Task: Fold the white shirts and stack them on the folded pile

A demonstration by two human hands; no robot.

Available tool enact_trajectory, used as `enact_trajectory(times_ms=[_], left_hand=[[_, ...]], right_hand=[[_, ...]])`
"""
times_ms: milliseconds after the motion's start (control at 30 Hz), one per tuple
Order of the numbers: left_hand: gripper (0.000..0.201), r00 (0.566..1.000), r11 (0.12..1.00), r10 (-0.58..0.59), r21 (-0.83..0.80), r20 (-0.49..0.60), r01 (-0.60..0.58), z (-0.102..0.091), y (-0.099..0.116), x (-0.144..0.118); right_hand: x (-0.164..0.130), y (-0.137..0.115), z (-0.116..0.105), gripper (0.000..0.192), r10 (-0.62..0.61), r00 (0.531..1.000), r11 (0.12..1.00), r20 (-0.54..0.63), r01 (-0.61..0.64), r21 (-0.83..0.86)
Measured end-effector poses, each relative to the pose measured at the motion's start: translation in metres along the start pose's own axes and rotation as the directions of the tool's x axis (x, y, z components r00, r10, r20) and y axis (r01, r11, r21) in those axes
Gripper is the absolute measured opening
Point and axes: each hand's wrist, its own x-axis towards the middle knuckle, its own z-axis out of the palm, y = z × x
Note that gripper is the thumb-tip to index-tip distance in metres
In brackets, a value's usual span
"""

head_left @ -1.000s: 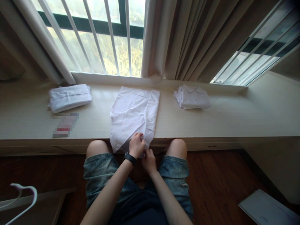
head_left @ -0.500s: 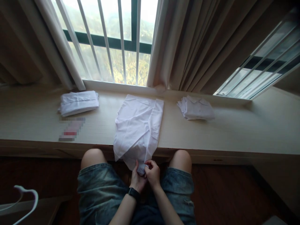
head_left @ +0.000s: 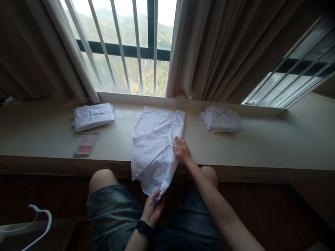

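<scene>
A white shirt, partly folded and creased, lies on the pale window ledge, its near end hanging over the front edge toward my lap. My left hand, with a dark watch on the wrist, pinches the hanging end of the shirt between thumb and fingers. Farther up, my right hand lies on the shirt's right edge with its fingers stretched out, touching the cloth without gripping it.
On the ledge, a folded white stack of cloth lies at left and a stack of folded shirts at right. A blurred-out flat item lies near the left stack. A white hanger shows at lower left. Curtains flank the barred window.
My right hand has let go of the shirt's near end and moved up onto its right edge, fingers now spread. My left hand still holds the end. The view has shifted slightly.
</scene>
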Motion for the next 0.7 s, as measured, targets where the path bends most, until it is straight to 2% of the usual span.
enact_trajectory(times_ms=[100, 167, 333, 433, 533, 700], left_hand=[[0.021, 0.996, 0.997, -0.069, 0.042, -0.049, 0.071, -0.003, 0.005, -0.018], [0.021, 0.996, 0.995, -0.075, 0.061, -0.053, 0.078, -0.006, 0.006, -0.027], [0.025, 1.000, 0.992, -0.008, 0.126, -0.021, 0.011, -0.008, 0.009, -0.041], [0.028, 0.999, 0.983, 0.039, 0.179, -0.034, -0.033, -0.007, 0.015, -0.053], [0.027, 0.997, 0.976, 0.066, 0.210, -0.042, -0.055, -0.007, 0.025, -0.067], [0.035, 0.990, 0.968, 0.125, 0.225, -0.067, -0.107, -0.011, 0.060, -0.088]], right_hand=[[0.037, 0.005, 0.010, 0.060, -0.034, 0.959, 0.984, 0.281, 0.081, -0.159], [0.043, 0.003, 0.018, 0.060, -0.030, 0.935, 0.973, 0.353, 0.107, -0.203], [0.048, 0.008, 0.018, 0.056, -0.076, 0.942, 0.951, 0.327, 0.167, -0.260], [0.066, 0.019, 0.008, 0.051, -0.189, 0.907, 0.919, 0.377, 0.299, -0.258], [0.081, 0.026, 0.006, 0.050, -0.262, 0.890, 0.884, 0.372, 0.376, -0.278], [0.076, 0.012, 0.020, 0.051, -0.249, 0.905, 0.914, 0.346, 0.338, -0.224]])
